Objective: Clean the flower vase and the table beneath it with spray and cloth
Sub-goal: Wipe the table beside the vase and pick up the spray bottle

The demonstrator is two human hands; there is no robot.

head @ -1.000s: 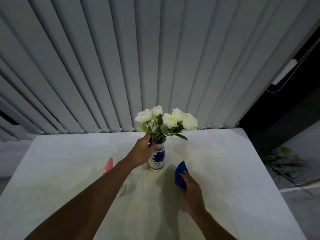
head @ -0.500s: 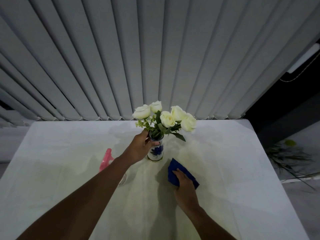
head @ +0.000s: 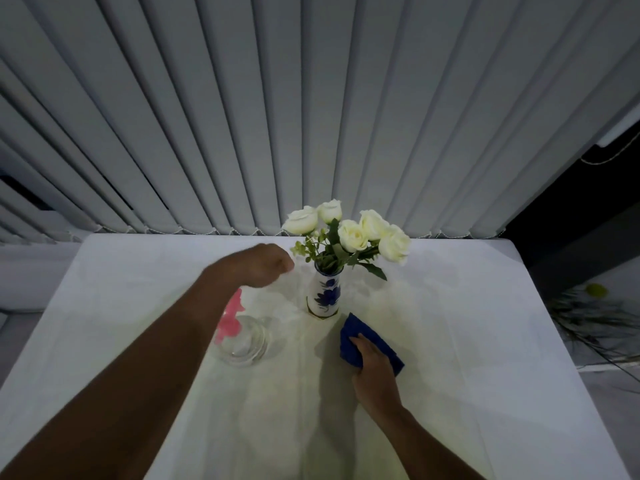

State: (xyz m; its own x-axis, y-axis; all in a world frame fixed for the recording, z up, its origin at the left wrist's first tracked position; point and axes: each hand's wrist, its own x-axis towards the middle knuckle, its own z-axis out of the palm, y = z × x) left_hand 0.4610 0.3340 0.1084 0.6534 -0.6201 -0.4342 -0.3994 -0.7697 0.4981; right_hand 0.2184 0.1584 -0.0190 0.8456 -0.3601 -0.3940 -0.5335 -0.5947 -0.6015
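A white vase with blue flower print (head: 325, 294) stands upright on the white table (head: 450, 341), holding white roses (head: 356, 228). My left hand (head: 265, 265) hovers left of the vase, apart from it, fingers curled in with nothing in them. My right hand (head: 372, 362) presses a blue cloth (head: 353, 336) flat on the table just right of the vase's base. A clear spray bottle with a pink trigger head (head: 239, 332) stands under my left forearm, partly hidden by it.
Grey vertical blinds (head: 311, 116) hang along the table's far edge. Right of the table there is a dark gap and a plant (head: 588, 317) on the floor. The table's right edge runs close to the plant.
My left hand has let go of the vase and drawn away to the left, fingers closing. The vase now stands alone. My right hand has slid the blue cloth a little rightward on the table.
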